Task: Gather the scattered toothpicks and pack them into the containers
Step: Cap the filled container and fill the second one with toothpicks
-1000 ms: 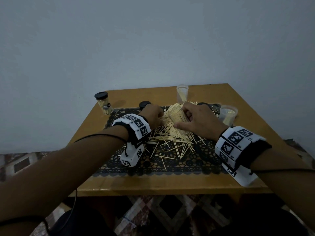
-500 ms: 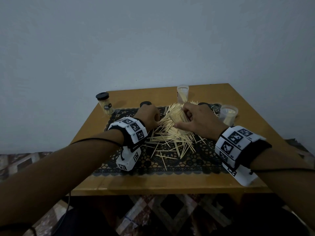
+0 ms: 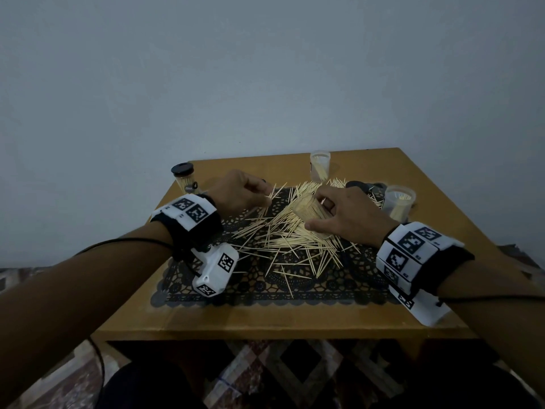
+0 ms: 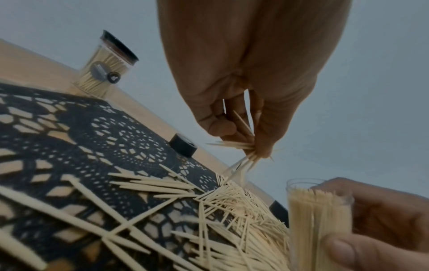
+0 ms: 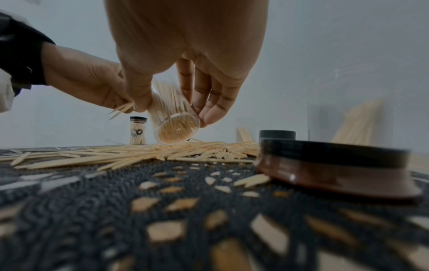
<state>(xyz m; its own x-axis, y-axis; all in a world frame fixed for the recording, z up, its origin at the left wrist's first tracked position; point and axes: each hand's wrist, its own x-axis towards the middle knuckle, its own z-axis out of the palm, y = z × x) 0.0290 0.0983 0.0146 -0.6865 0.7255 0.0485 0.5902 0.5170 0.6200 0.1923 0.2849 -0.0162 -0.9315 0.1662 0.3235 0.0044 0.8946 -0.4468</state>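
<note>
- Now the right hand (image 3: 351,215) grips a clear container (image 3: 311,212) over the middle of the heap, thumb on the near side and fingers curled round the far side; the container is already densely packed with toothpicks.
- Its long axis is tilted, with the open mouth (image 4: 304,183) up and leaning towards the left, where the other hand waits.
- Just left of that mouth, the left hand (image 3: 239,191) pinches a small bundle of toothpicks (image 4: 241,152) between thumb and fingertips, raised above the mat (image 3: 265,287).
- That bundle is splayed and crosses the container's axis rather than lying along it (so, I judge, it needs turning point-down and in line before it can slide in).
- Loose toothpicks (image 3: 292,246) lie scattered on the mat between and near both hands, pointing every way.
- Elsewhere on the desk (image 3: 265,323) stand a capped jar (image 3: 184,178) far left, two open jars (image 3: 320,166) at the far side and the right, and black lids (image 5: 334,163).
</note>
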